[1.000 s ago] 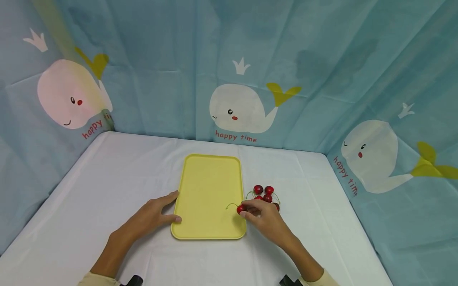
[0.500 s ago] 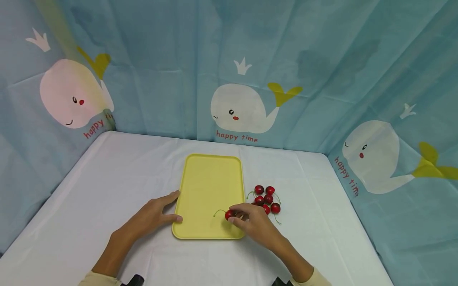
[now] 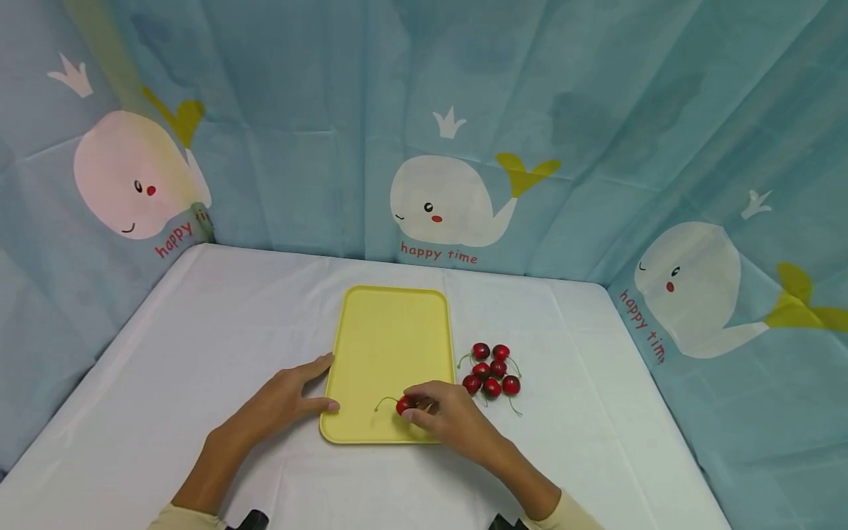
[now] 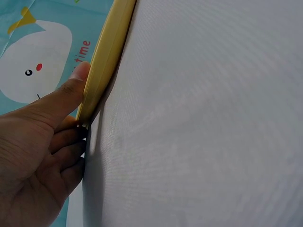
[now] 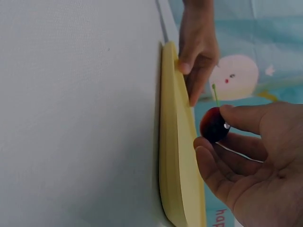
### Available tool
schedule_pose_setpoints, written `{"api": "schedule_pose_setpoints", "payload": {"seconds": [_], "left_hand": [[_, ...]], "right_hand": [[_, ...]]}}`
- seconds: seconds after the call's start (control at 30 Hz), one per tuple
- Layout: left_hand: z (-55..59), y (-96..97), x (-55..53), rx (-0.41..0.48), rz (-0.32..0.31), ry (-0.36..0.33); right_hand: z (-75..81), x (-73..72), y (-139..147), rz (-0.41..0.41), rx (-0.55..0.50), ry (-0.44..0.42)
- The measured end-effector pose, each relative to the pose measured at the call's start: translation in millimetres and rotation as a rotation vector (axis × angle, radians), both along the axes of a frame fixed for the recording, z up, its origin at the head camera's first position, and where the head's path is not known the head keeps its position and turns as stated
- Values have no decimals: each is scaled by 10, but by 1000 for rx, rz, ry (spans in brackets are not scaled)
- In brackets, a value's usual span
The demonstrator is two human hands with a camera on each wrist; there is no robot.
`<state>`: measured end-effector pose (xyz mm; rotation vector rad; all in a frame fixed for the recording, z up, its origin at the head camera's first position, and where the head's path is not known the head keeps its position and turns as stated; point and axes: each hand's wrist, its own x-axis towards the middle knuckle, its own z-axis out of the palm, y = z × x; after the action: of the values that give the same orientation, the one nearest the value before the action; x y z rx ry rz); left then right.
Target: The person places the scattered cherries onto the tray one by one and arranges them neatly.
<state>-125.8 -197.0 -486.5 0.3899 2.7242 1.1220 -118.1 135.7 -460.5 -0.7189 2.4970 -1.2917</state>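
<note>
My right hand [image 3: 453,423] pinches a dark red cherry [image 3: 405,405] between thumb and fingertips over the near part of a yellow tray [image 3: 391,331]. Its green stem points left. In the right wrist view the cherry [image 5: 214,125] shows above the tray's surface, stem up. On the tray's left side my left hand [image 3: 281,401] grips the edge, thumb over the rim. The left wrist view shows this thumb [image 4: 71,90] on the yellow rim [image 4: 106,56], with the other fingers curled in against the side. Several more cherries [image 3: 492,370] lie grouped right of the tray.
A white cloth [image 3: 232,309] covers the table under the tray. Behind and at both sides hangs a blue curtain [image 3: 298,184] printed with whales, meeting the table's back edge.
My right hand has carried the cherry leftward and nearer to me, from the tray's right edge to over its front part. More of the grouped cherries now show. The left hand stays put.
</note>
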Motion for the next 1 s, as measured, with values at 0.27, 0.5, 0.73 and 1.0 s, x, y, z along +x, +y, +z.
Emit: {"api": "schedule_pose_setpoints", "payload": {"seconds": [0.27,0.5,0.73,1.0], "left_hand": [[-11,5,-5,-4,0,-1],[8,3,1,4,2,-5],[20,8,6,1,4,-13],[9,0,6,12,2,-14]], "right_hand": [[-59,12,-134,19,10,-9],[-77,25,-244,42,23,-27],[-112,16,-365,79,41,-20],[-111,26,-454,74,88,13]]}}
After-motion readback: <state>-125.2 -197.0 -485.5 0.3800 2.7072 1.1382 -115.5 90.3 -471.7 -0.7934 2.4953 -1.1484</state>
